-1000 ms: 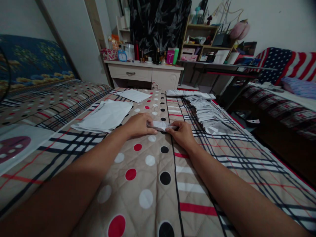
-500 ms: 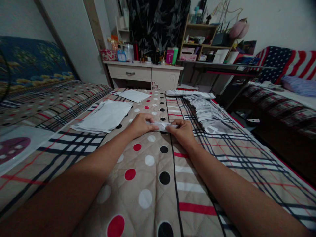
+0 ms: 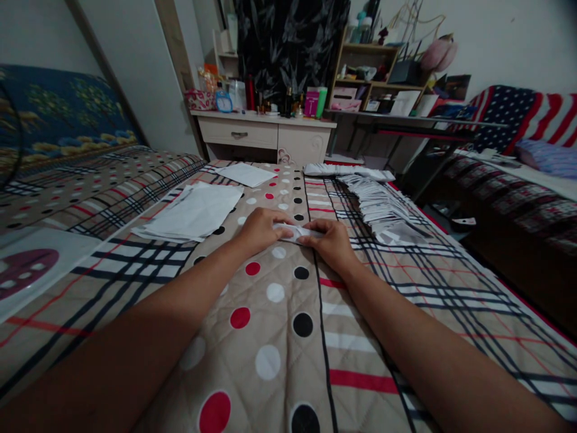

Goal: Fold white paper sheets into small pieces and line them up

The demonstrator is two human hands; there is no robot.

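Observation:
A narrow strip of folded white paper (image 3: 297, 233) lies low over the dotted bedspread, pinched at both ends. My left hand (image 3: 265, 230) grips its left end between thumb and fingers. At the other end, my right hand (image 3: 331, 239) holds it the same way, the two hands a short gap apart. The fingers cover much of the strip. To the left rests a stack of white paper sheets (image 3: 193, 210), with another white sheet (image 3: 247, 174) behind it. On the right, many folded paper pieces (image 3: 376, 204) sit in a long overlapping row.
The patterned bedspread (image 3: 270, 328) spreads under everything. A plastic bag with a purple print (image 3: 31, 264) lies at the left edge. A white bundle (image 3: 347, 172) lies at the bed's far edge, before a white dresser (image 3: 238, 133) crowded with bottles. A shelf unit (image 3: 367, 81) stands right of it.
Both hands have drawn slightly closer together along the paper strip, the left moving right. They still pinch its ends. The view has shifted a little; the stacks stay where they were.

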